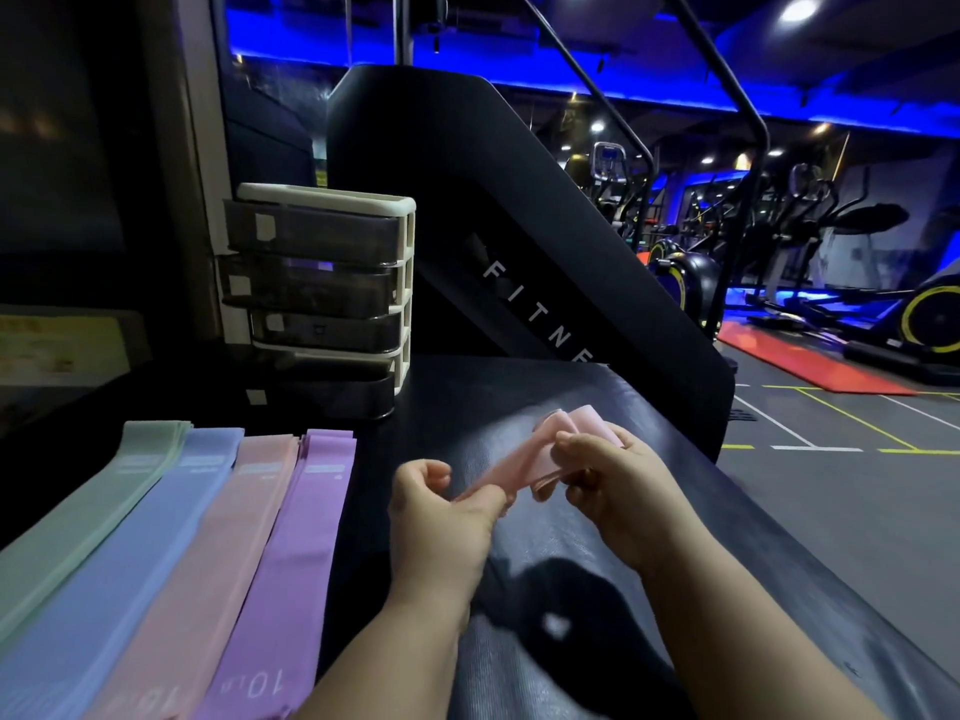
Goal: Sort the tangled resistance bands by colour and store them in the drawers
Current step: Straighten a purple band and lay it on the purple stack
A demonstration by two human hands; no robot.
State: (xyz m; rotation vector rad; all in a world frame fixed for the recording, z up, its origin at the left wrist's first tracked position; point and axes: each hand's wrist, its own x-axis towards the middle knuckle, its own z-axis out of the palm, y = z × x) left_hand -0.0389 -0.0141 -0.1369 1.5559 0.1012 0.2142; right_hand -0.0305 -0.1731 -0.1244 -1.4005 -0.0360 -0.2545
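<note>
- The left hand [441, 506] and right hand [618, 491] hold a pale pink resistance band [524, 457] between them, lifted just above the black padded bench [571, 641].
- The left fingers [436, 472] are curled, with the thumb pinching the near end of this band.
- The right fingers [576, 446] are clamped on the far part of the band, where it is folded over into a loose loop that rises behind the knuckles.
- The held band is twisted along its length between the two hands.
- Four stacks of flat bands lie side by side on the left of the bench, touching or overlapping at the edges: a green stack [88, 511], then a blue stack [135, 553], a pink stack [218, 563] and a purple stack [291, 563] nearest the hands.
- White print reading "10" shows on the near ends of the pink and purple stacks.
- The drawer unit [405, 283] stands at the back of the bench beyond the stacks: a cream frame with four smoky, see-through drawers, each with a small white label at the front.
- The drawers do not line up flush; I cannot tell what is inside them.
- A large black machine [519, 226] with white letters "FITNE" rises just behind the bench.
- Farther off to the right are exercise bikes [935, 319] and a red mat [810, 361] on a grey floor under blue lighting.
</note>
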